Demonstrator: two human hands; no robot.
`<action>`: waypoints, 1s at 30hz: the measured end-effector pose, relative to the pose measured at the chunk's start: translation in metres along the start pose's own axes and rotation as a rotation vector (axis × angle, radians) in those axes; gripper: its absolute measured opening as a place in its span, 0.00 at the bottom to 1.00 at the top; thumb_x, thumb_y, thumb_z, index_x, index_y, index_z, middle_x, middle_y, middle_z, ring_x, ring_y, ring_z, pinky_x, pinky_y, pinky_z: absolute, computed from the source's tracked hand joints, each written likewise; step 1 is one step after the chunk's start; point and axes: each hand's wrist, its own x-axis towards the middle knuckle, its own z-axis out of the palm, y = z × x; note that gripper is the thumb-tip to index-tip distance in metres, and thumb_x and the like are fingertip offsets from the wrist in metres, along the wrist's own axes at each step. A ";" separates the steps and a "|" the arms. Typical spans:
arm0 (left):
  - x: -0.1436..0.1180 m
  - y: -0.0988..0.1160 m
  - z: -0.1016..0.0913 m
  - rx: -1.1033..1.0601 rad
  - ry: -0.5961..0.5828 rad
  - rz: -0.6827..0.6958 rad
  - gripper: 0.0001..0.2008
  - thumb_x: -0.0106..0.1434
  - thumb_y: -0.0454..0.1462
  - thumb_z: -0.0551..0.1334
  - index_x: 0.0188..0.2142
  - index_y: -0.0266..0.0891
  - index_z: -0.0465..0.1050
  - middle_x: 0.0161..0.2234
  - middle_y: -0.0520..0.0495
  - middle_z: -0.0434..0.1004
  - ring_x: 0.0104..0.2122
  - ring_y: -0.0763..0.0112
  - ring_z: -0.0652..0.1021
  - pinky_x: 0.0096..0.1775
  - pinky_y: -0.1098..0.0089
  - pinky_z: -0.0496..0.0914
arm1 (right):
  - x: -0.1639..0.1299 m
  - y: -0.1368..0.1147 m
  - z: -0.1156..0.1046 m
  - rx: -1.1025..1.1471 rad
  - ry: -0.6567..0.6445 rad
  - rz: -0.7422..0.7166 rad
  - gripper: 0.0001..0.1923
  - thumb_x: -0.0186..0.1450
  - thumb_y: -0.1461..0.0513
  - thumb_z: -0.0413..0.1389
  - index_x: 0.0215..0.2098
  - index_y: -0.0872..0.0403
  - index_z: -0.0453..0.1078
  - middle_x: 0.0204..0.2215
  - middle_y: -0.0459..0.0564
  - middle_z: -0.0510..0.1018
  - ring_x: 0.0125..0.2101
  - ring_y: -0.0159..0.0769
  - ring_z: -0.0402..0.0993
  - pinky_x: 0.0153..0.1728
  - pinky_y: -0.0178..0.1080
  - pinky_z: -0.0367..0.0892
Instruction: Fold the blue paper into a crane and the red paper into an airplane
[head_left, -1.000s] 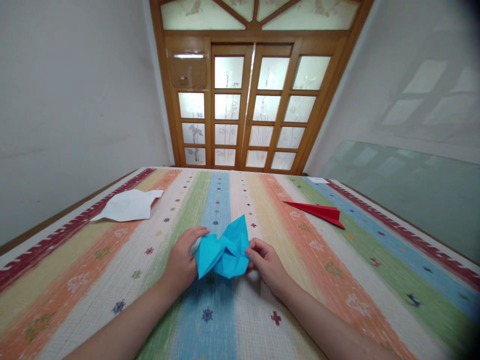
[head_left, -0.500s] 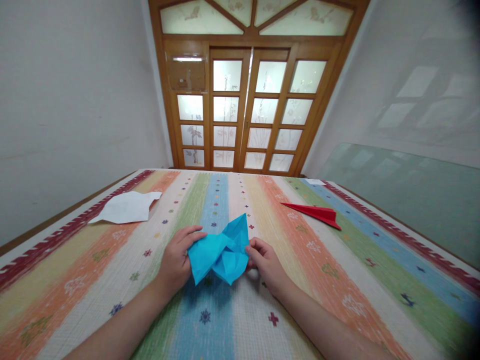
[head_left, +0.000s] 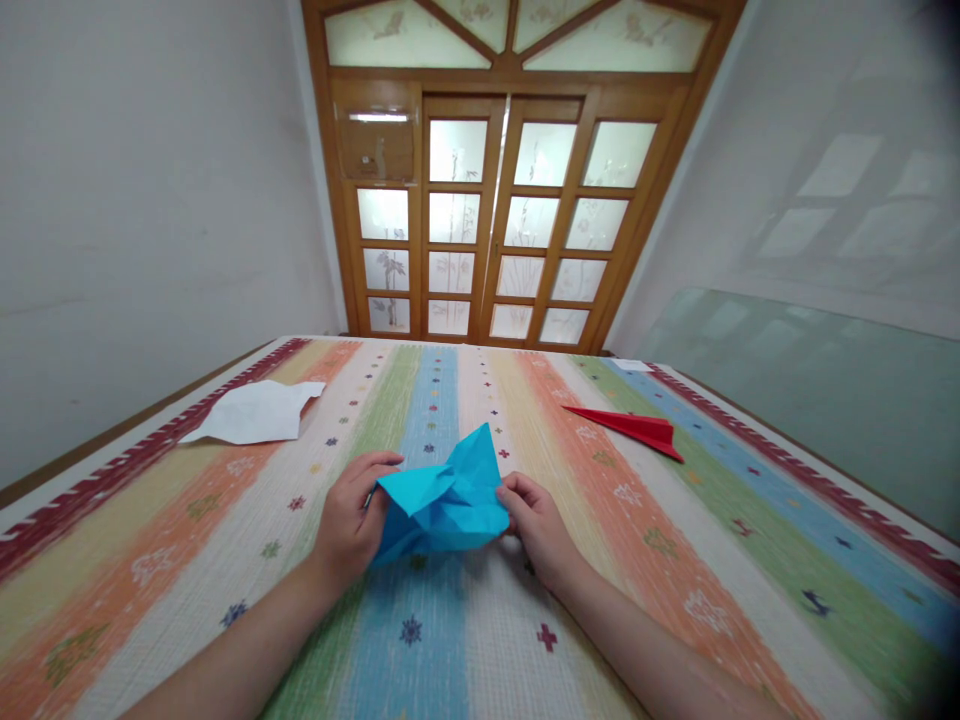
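Paper [head_left: 448, 512], blue and creased, over the tablecloth [head_left: 506, 630] at six o'clock, gripped at its nine-o'clock edge by the left hand [head_left: 349, 518], pinched thumb-to-finger at three o'clock by the right hand [head_left: 538, 528], likely light, floppy and easily torn, best held by folded edges.

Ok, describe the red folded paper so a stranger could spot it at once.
Face the wooden doors, then look down at the striped tablecloth. On its right side, beyond the right hand, the red folded paper lies with its tip pointing left. Long and wedge-shaped, it is the only red one, unlike the held blue paper and the white paper at left.
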 end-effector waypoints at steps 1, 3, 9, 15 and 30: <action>0.001 0.000 -0.001 -0.011 0.020 -0.021 0.14 0.69 0.39 0.51 0.40 0.38 0.75 0.45 0.41 0.76 0.46 0.61 0.75 0.48 0.63 0.67 | 0.000 0.000 0.000 -0.002 0.001 0.003 0.15 0.62 0.52 0.60 0.27 0.53 0.64 0.18 0.39 0.67 0.18 0.27 0.63 0.20 0.30 0.60; 0.002 0.000 -0.002 -0.025 0.047 -0.094 0.15 0.69 0.40 0.51 0.39 0.38 0.75 0.43 0.41 0.77 0.43 0.62 0.76 0.45 0.64 0.67 | 0.001 0.001 -0.001 -0.008 0.000 0.007 0.16 0.62 0.52 0.60 0.28 0.53 0.64 0.18 0.39 0.67 0.18 0.28 0.65 0.21 0.31 0.61; 0.009 -0.008 -0.006 -0.038 0.082 -0.474 0.21 0.67 0.48 0.53 0.27 0.37 0.73 0.24 0.47 0.74 0.27 0.63 0.73 0.30 0.69 0.65 | 0.003 0.003 -0.004 0.003 0.021 -0.018 0.17 0.62 0.51 0.61 0.28 0.53 0.63 0.18 0.39 0.67 0.18 0.28 0.64 0.20 0.31 0.61; 0.014 -0.024 -0.003 -0.293 0.014 -0.750 0.26 0.60 0.57 0.57 0.28 0.36 0.74 0.23 0.46 0.76 0.27 0.60 0.76 0.32 0.67 0.69 | 0.004 0.003 -0.007 -0.069 0.042 -0.040 0.16 0.64 0.50 0.59 0.29 0.53 0.65 0.21 0.42 0.69 0.21 0.31 0.69 0.22 0.33 0.65; 0.012 -0.029 0.001 -0.221 0.036 -0.755 0.27 0.55 0.61 0.59 0.24 0.38 0.72 0.21 0.46 0.76 0.27 0.57 0.77 0.31 0.64 0.71 | 0.008 0.006 -0.004 -0.064 -0.044 -0.025 0.21 0.61 0.50 0.61 0.47 0.50 0.63 0.30 0.44 0.72 0.25 0.31 0.71 0.22 0.32 0.68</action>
